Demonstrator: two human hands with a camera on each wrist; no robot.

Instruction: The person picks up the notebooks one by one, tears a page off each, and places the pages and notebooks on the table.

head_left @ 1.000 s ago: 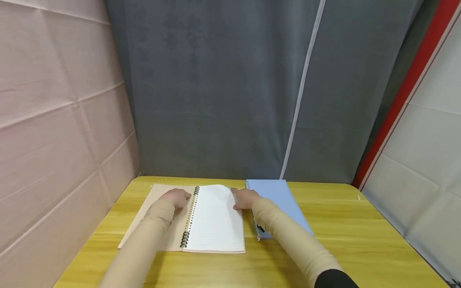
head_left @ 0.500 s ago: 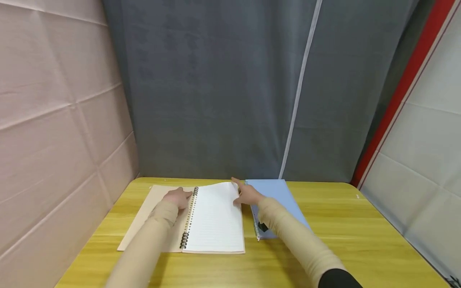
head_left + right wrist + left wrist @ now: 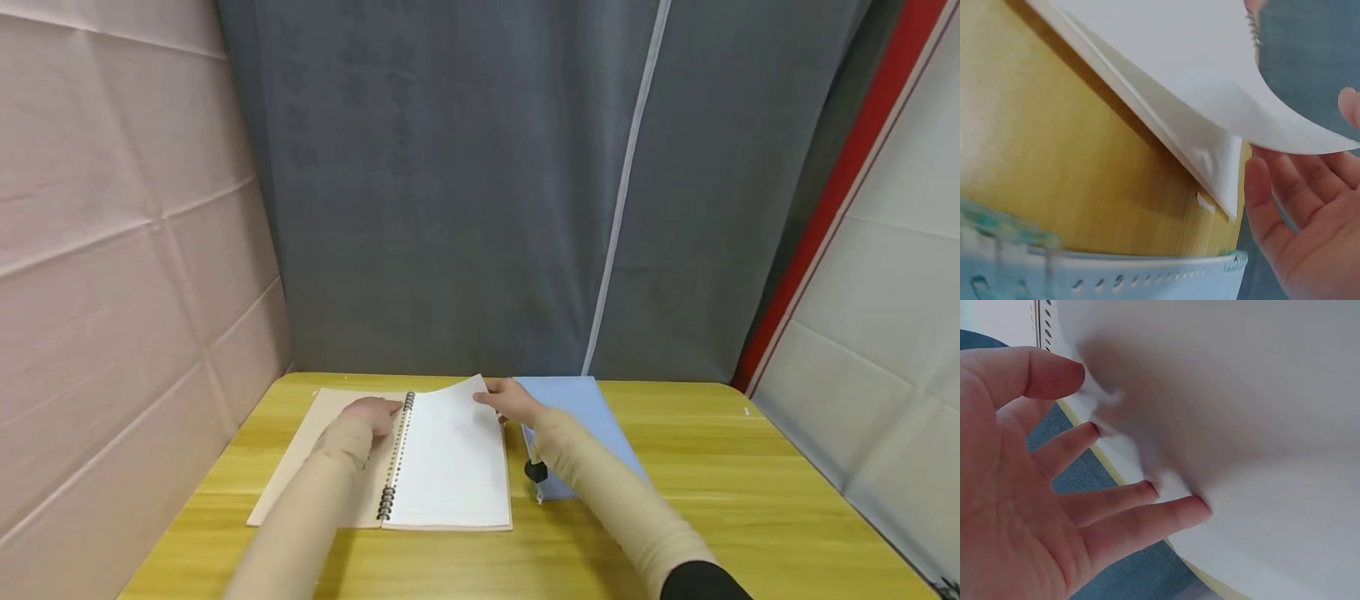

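An open spiral notebook (image 3: 450, 467) with a tan cover lies on the yellow wooden table (image 3: 712, 475). My left hand (image 3: 372, 412) rests flat on the left cover beside the spiral, fingers straight; in the left wrist view its fingertips (image 3: 1147, 487) touch white paper (image 3: 1247, 425). My right hand (image 3: 508, 401) pinches the far right corner of the top lined page (image 3: 461, 396) and holds it raised. Seen from the right wrist, the curled page (image 3: 1210, 75) arches over the fingers (image 3: 1285, 206), above the stack of pages below.
A closed blue spiral notebook (image 3: 588, 417) lies just right of the open one, partly under my right forearm; its binding (image 3: 1116, 278) shows in the right wrist view. Grey curtain stands behind the table, pink cloth on the left, white panels on the right.
My right hand has shifted from the page's right edge to its far corner and lifted that corner off the stack. The left hand has stayed on the cover.
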